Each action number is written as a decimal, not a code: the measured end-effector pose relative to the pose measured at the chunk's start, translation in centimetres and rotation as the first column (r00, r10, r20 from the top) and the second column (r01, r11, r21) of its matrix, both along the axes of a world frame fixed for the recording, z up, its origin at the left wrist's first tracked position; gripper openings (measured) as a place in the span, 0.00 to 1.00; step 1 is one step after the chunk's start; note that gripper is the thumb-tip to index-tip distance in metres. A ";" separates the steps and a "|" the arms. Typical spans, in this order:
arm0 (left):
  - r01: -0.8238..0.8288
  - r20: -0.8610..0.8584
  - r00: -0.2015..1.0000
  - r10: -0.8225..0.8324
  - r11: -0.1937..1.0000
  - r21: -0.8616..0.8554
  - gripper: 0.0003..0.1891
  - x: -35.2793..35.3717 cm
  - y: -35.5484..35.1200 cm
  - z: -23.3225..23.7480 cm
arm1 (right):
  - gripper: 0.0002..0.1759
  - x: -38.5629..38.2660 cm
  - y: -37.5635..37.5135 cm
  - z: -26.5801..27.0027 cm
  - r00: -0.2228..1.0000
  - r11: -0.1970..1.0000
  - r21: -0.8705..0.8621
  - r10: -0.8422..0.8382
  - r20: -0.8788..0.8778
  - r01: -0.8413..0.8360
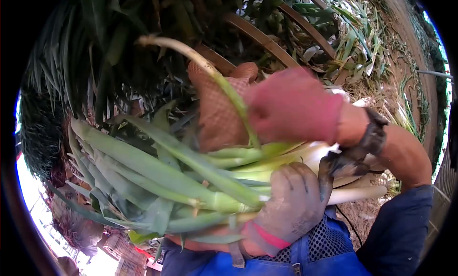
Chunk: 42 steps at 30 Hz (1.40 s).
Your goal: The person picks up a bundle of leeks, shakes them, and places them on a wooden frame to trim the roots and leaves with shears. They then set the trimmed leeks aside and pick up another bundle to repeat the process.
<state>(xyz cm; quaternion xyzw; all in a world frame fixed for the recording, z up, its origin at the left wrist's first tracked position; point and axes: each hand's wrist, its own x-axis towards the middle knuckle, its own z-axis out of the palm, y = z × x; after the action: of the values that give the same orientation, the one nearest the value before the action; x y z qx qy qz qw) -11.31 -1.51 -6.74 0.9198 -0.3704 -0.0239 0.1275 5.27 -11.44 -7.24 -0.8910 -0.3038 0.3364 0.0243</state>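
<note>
A bundle of leeks (210,195) lies across my lap, green leaves to the left and white stalks to the right. My left hand (296,199), in a grey glove with a pink cuff, is wrapped round the bundle near the white part. Above it is my right hand (296,104), in a red glove blurred by motion, its fingers curled beside a loose, bent leaf stalk (214,75) that arches up and left. Whether those fingers grip the stalk is hard to see. A dark strap is on my right wrist.
Piled green leaves (95,47) hang at the upper left. Behind my hands are curved wooden slats (267,42) and a brownish textured object (219,109). Leaf scraps (358,42) cover the ground at the upper right. Crates (126,252) stand at the lower left.
</note>
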 end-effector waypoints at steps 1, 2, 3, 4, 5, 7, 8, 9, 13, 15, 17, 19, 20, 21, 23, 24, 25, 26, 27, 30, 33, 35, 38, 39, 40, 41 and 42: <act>-0.016 0.051 0.999 0.017 1.000 -0.020 0.25 -0.1 0.1 -0.1 | 0.10 0.5 -2.3 -0.1 0.949 0.998 0.055 -0.043 0.312 0.027; -0.016 0.055 0.998 0.017 1.000 -0.019 0.25 -0.2 0.2 0.0 | 0.09 2.5 -4.4 0.4 0.910 0.976 -0.052 -0.175 0.377 0.209; -0.007 0.050 0.999 0.007 1.000 -0.013 0.25 -0.2 0.3 0.0 | 0.11 4.0 -7.2 0.4 0.809 0.961 0.059 -0.259 0.527 0.269; -0.004 0.049 0.999 0.004 1.000 -0.006 0.25 0.1 0.5 0.0 | 0.14 5.0 -10.8 1.1 0.817 0.908 0.077 -0.406 0.409 0.412; -0.004 0.043 0.999 0.004 1.000 -0.006 0.25 0.1 0.6 0.1 | 0.17 5.1 -12.1 2.5 0.827 0.924 0.116 -0.378 0.416 0.364; -0.007 0.059 0.998 0.006 1.000 0.003 0.26 -0.1 0.5 0.0 | 0.20 4.3 -10.1 3.2 0.888 0.919 0.143 -0.393 0.239 0.368; -0.005 0.078 0.997 0.004 1.000 0.003 0.27 0.0 0.5 0.0 | 0.23 3.8 -8.6 3.6 0.919 0.912 0.162 -0.391 0.060 0.377; -0.002 0.092 0.996 0.002 1.000 0.007 0.27 0.0 0.4 0.2 | 0.26 3.1 -6.9 3.1 0.941 0.932 0.183 -0.330 0.073 0.313; -0.022 0.067 0.997 0.023 1.000 -0.013 0.24 -0.3 -0.2 0.4 | 0.31 1.1 1.1 -0.2 0.965 0.965 0.178 -0.221 0.143 0.195; -0.045 0.077 0.996 0.047 0.999 -0.019 0.20 -0.6 -0.2 0.1 | 0.29 1.3 3.2 -1.4 0.974 0.967 0.210 -0.178 0.141 0.147; -0.059 0.087 0.994 0.060 0.998 -0.021 0.21 -0.6 0.0 -0.1 | 0.27 1.6 3.1 -0.8 0.961 0.946 0.245 -0.248 0.120 0.213; -0.057 0.098 0.993 0.059 0.998 -0.029 0.22 -0.6 0.1 0.0 | 0.22 1.8 2.3 0.1 0.920 0.908 0.234 -0.379 0.101 0.348; -0.055 0.097 0.994 0.056 0.998 -0.011 0.22 -0.5 0.2 0.1 | 0.22 1.7 1.1 0.2 0.918 0.907 0.232 -0.382 0.107 0.350; -0.054 0.097 0.994 0.053 0.999 0.006 0.23 -0.5 0.3 0.2 | 0.22 1.5 -0.4 0.4 0.894 0.859 0.317 -0.443 0.068 0.401; -0.048 0.123 0.991 0.048 0.999 0.004 0.24 -0.4 0.4 0.1 | 0.20 0.9 -2.6 1.2 0.812 0.709 0.441 -0.578 -0.082 0.550; -0.038 0.145 0.989 0.037 0.999 0.006 0.25 -0.5 0.3 0.0 | 0.20 0.9 -3.3 0.9 0.808 0.710 0.432 -0.584 -0.079 0.556; -0.027 0.139 0.990 0.027 1.000 -0.004 0.25 -0.6 0.4 0.0 | 0.20 1.1 -3.6 0.5 0.793 0.697 0.442 -0.607 -0.055 0.564; -0.024 0.156 0.987 0.024 1.000 -0.003 0.25 -0.8 0.2 -0.1 | 0.20 1.1 -4.2 0.1 0.776 0.684 0.452 -0.630 -0.030 0.573; -0.024 0.170 0.985 0.024 1.000 0.000 0.25 -1.0 0.1 -0.1 | 0.22 1.0 -3.9 0.3 0.743 0.655 0.420 -0.665 -0.073 0.628; -0.008 0.168 0.986 0.008 1.000 -0.003 0.26 -1.4 0.2 0.1 | 0.23 1.5 -4.5 -0.5 0.790 0.752 0.416 -0.602 0.116 0.511; -0.013 0.159 0.987 0.017 1.000 -0.024 0.26 -2.1 0.4 0.7 | 0.22 1.7 -5.1 -0.2 0.760 0.747 0.430 -0.623 0.186 0.507; -0.015 0.139 0.990 0.020 0.999 -0.038 0.26 -2.2 0.4 0.8 | 0.20 2.7 -5.5 1.6 0.713 0.781 0.382 -0.616 0.336 0.494; -0.040 0.189 0.981 0.046 0.999 -0.033 0.25 -2.2 0.5 0.2 | 0.17 8.8 -13.4 2.9 0.493 0.838 0.489 -0.540 0.683 0.241; -0.054 0.166 0.984 0.058 0.998 -0.031 0.24 -2.3 0.8 0.3 | 0.17 10.3 -16.3 5.3 0.374 0.826 0.512 -0.564 0.736 0.237; -0.067 0.139 0.988 0.071 0.997 -0.030 0.24 -2.3 0.9 0.3 | 0.17 11.0 -18.9 8.2 0.303 0.805 0.530 -0.592 0.747 0.265; -0.085 0.153 0.984 0.088 0.996 -0.024 0.22 -2.4 1.1 0.3 | 0.17 11.5 -21.3 11.0 0.245 0.778 0.554 -0.623 0.743 0.296; -0.081 0.151 0.985 0.085 0.996 -0.030 0.22 -2.3 1.2 0.3 | 0.17 11.8 -23.6 13.9 0.205 0.750 0.577 -0.650 0.731 0.322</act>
<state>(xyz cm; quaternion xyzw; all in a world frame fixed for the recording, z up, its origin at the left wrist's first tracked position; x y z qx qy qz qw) -13.56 -0.26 -6.49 0.9319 -0.3408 0.0560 0.1106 17.04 -35.00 6.67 -0.9547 -0.0108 -0.2817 0.0954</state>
